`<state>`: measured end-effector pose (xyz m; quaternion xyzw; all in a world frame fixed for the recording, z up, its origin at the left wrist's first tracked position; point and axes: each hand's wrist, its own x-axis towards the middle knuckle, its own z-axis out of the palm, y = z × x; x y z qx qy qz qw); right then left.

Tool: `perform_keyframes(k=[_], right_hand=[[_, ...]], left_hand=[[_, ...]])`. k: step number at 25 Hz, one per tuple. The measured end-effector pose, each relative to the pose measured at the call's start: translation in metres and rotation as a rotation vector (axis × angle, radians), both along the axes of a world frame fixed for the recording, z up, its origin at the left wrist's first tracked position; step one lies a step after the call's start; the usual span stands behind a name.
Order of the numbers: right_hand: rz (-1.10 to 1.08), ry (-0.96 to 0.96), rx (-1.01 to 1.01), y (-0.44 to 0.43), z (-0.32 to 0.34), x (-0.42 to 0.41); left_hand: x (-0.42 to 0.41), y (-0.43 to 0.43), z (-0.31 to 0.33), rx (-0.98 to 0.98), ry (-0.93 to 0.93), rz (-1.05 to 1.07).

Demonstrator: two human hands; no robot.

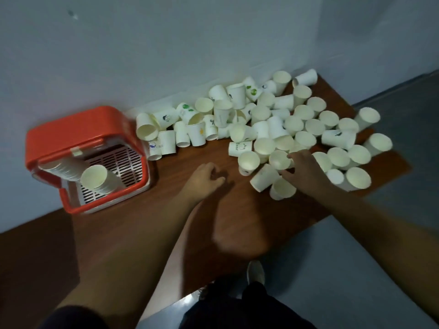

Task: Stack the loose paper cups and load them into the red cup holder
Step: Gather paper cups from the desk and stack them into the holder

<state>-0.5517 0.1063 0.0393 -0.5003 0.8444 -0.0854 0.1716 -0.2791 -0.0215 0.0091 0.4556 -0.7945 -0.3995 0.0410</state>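
The red cup holder (88,160) sits at the left of the frame on the brown surface (133,210), close to the wall (166,55). Its lid (76,129) is swung up, so the opening faces the person and nested cups can be slid in lying down. Inside, on a white slotted tray (123,162), two nested stacks (95,178) already lie side by side. Loading looks begun but far from done: the loose paper cups (273,119) spread in a wide heap from the centre to the upper right of the frame, some upright, many tipped over, a few just beside the holder's right wall. The right hand (301,167) is spread over the near edge of that heap, right of centre, with thumb and fingers on either side of an upright cup (278,160) whose mouth faces up. Blur hides whether the fingers have closed on it, so I cannot tell if it grips. It probably goes there because the nearest upright cups are the easiest to lift and nest. The left hand (206,176) rests at mid-frame on bare wood between holder and heap, fingers loosely curled and holding nothing, seemingly placed to take cups and build the stack. The two hands are apart, not touching.
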Motion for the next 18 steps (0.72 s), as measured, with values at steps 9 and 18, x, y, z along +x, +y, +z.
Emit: perform_keyframes(k=[9,18], right_hand=[[0.158,-0.148,-0.037,0.055,-0.061,-0.028],[0.253,-0.215,0.012,0.041,-0.091,-0.031]], left_hand=[[-0.137,0.048,-0.052,-0.085,-0.152,-0.152],[-0.152,0.049,-0.091,0.064,-0.107,-0.082]])
